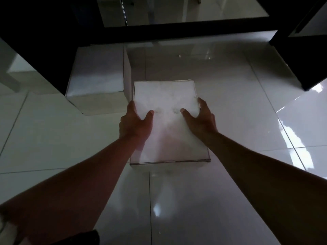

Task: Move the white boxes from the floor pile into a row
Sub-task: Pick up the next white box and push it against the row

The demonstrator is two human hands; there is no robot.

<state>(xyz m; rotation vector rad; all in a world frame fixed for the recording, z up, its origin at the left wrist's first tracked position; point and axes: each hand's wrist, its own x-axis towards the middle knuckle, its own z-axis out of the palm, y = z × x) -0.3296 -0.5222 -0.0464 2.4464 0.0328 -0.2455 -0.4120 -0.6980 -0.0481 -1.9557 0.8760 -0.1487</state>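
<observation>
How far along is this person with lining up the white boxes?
Early, it seems. One white cardboard box already sits on the glossy tiled floor under the dark table edge. A second white box is in hand, the left hand and right hand gripping its sides right beside the first. No pile is in view, so what remains cannot be told.

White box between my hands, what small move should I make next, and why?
Probably slide the white box left until its side meets the second box. Your left hand and right hand already clasp its sides, and part of it seems apart from its neighbour, so the row looks unfinished.
</observation>
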